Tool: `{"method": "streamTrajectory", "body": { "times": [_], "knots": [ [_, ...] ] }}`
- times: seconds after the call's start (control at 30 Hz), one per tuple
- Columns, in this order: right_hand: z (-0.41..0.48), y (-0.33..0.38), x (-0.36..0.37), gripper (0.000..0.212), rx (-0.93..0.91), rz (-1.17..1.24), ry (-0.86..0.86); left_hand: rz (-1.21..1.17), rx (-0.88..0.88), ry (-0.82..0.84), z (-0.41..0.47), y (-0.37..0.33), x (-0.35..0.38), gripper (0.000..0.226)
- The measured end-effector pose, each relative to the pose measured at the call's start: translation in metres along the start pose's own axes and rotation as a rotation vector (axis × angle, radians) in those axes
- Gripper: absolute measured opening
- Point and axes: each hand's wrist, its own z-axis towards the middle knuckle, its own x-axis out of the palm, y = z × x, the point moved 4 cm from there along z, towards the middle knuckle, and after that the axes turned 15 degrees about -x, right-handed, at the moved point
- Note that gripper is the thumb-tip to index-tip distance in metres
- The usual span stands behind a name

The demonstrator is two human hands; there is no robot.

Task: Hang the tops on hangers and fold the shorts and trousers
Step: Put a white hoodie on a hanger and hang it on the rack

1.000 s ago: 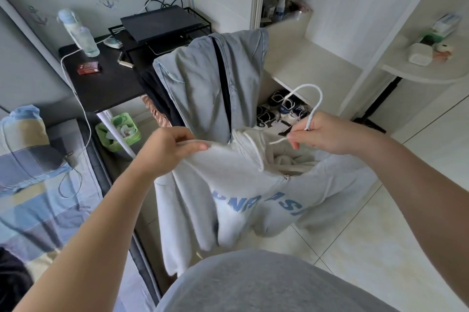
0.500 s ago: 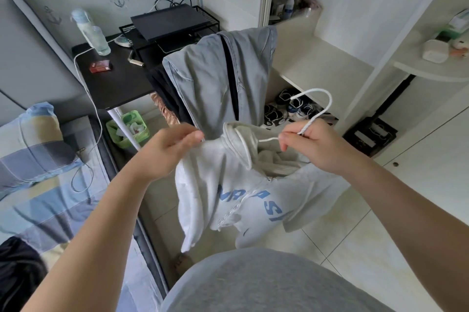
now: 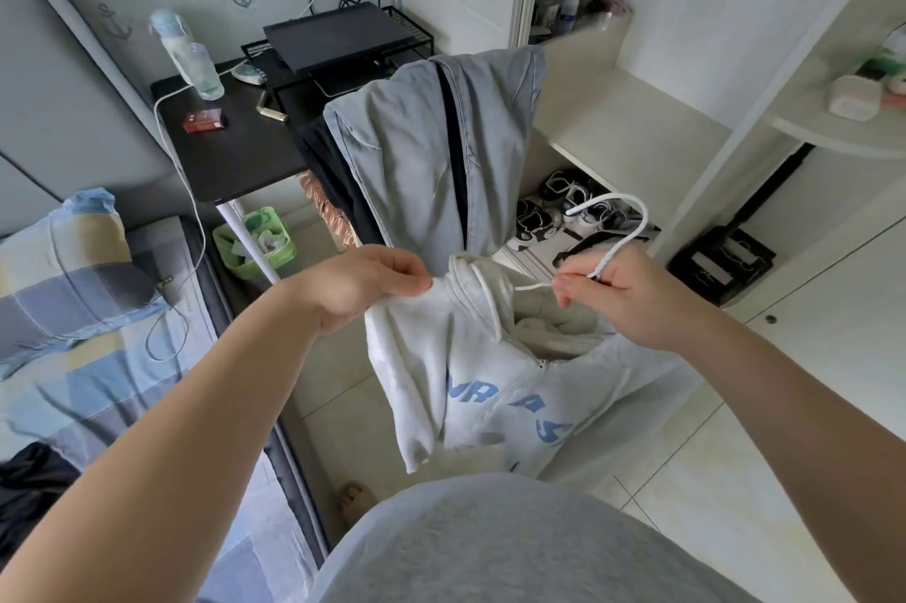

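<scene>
Pinching the white blue-lettered hoodie (image 3: 441,357) mid-frame with my left hand (image 3: 363,284), I grip the thin white hanger (image 3: 610,262) with my right hand (image 3: 622,296)

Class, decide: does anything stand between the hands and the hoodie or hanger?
Nothing visible does. The left hand pinches the hoodie at its shoulder; the right hand grips the hanger below its hook.
</scene>
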Motion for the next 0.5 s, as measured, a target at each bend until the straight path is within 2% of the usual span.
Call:
{"method": "streamTrajectory", "body": {
  "times": [0.07,0.13,0.2,0.27,0.37,0.5],
  "knots": [
    [-0.004,-0.004,-0.004,0.034,0.069,-0.016,0.016,0.016,0.146,-0.163,0.000,-0.007,0.004,0.019],
    [-0.007,-0.012,-0.004,0.034,0.137,-0.060,0.055,-0.067,0.283,-0.234,-0.005,-0.012,0.012,0.018],
    [-0.007,-0.018,0.002,0.031,0.183,-0.153,0.089,-0.078,0.421,-0.214,-0.013,-0.021,0.021,0.014],
    [-0.007,-0.016,0.003,0.028,0.164,-0.220,0.012,0.079,0.527,-0.177,-0.022,-0.031,0.026,0.010],
    [-0.009,-0.011,-0.002,0.032,0.017,-0.120,-0.169,0.304,0.535,-0.291,-0.026,-0.033,0.017,0.006],
    [-0.015,0.001,0.001,0.038,-0.069,-0.079,-0.241,0.322,0.345,-0.494,-0.016,-0.003,0.008,0.041]
  ]
}}
